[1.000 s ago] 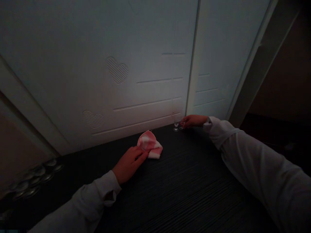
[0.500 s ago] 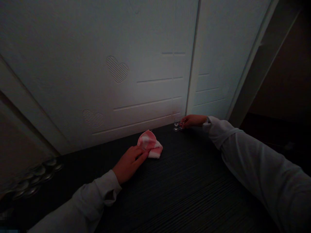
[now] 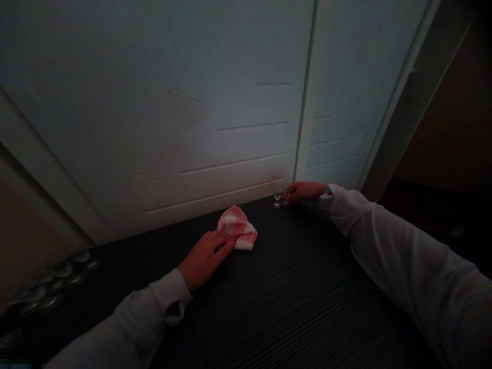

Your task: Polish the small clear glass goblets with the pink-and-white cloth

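My left hand (image 3: 207,258) grips the near left edge of a pink and white cloth (image 3: 245,238), thumb and fingers closed on it. The cloth lies folded on the dark tabletop (image 3: 284,292). Farther back, at the foot of the white panel, my right hand (image 3: 305,191) has its fingers wrapped round a small clear glass (image 3: 285,201), which they partly hide. Just left of it a second small stemmed glass (image 3: 277,197) stands upright on the table. Whether the two glasses touch is hard to make out in the dim light.
A white panel (image 3: 230,107) with engraved hearts and lines rises along the table's back edge. Several shiny round metallic things (image 3: 57,279) are clustered at the far left. The right side beyond the panel's frame is dark.
The two small glasses have shifted very slightly left. My left hand and the cloth have stayed in place.
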Demonstrator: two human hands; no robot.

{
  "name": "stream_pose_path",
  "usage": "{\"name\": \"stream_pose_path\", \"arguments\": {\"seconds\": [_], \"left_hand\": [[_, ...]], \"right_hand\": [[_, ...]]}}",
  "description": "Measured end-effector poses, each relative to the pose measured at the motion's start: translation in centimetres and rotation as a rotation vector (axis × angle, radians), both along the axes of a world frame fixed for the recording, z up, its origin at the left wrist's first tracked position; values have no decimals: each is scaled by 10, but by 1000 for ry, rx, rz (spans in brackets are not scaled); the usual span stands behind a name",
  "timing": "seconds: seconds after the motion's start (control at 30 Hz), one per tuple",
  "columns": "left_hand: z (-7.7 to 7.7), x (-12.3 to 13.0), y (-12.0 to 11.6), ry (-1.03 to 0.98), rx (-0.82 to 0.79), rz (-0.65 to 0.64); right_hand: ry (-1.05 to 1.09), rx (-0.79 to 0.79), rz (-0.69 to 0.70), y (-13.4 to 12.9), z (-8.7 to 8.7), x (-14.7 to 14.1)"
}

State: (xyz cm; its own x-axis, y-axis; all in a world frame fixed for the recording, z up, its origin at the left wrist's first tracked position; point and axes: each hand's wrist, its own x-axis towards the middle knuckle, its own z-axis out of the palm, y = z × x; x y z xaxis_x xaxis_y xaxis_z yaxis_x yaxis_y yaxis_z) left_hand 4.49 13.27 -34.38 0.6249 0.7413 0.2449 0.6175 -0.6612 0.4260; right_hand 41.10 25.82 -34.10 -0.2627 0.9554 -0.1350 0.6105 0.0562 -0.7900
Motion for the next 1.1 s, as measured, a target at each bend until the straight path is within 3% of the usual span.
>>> {"name": "stream_pose_path", "arguments": {"seconds": [0.7, 0.93, 1.1], "left_hand": [[2, 2, -6, 56, 55, 56], [1, 5, -9, 158, 136, 173], [3, 6, -12, 158, 153, 228]], "right_hand": [[-12, 6, 2, -3, 3, -8], [-14, 10, -9, -5, 5, -10], [-29, 57, -88, -9, 12, -5]]}}
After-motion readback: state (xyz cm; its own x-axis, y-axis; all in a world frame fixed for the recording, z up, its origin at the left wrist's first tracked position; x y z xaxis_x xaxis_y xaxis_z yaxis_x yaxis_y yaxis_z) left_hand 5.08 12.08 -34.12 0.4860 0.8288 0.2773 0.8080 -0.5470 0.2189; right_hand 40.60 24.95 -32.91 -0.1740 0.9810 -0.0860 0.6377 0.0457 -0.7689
